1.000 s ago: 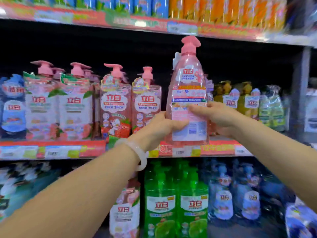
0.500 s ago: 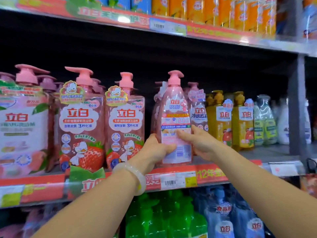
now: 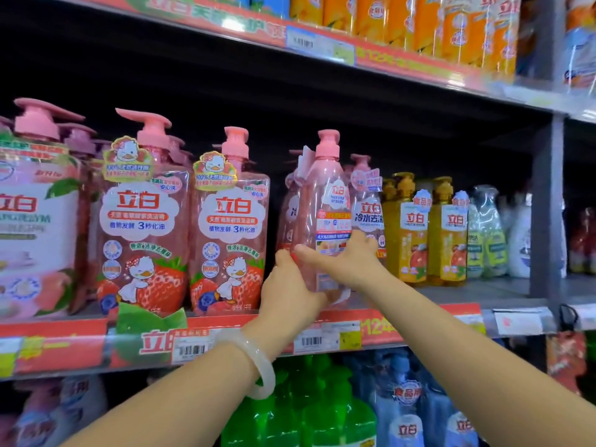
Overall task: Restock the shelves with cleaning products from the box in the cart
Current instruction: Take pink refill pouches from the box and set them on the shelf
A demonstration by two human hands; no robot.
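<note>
A pink pump bottle of dish liquid (image 3: 325, 201) stands upright at the front of the middle shelf (image 3: 503, 293), between strawberry-label bottles and yellow ones. My left hand (image 3: 288, 290) grips its lower left side, a pale bangle on that wrist. My right hand (image 3: 350, 261) holds its right side, fingers curled across the front label. Similar pink bottles stand just behind it. The cart and box are out of view.
Strawberry-label pink bottles (image 3: 229, 227) stand to the left, yellow bottles (image 3: 409, 227) and pale green ones (image 3: 487, 233) to the right. Orange packs (image 3: 451, 27) line the top shelf; green bottles (image 3: 309, 411) and blue bottles (image 3: 409, 411) fill the one below. A grey upright post (image 3: 546, 214) stands right.
Both hands carried the pink bottle from raised in front of the shelf down and inward onto the middle shelf, then turned it so the label faces more to the right.
</note>
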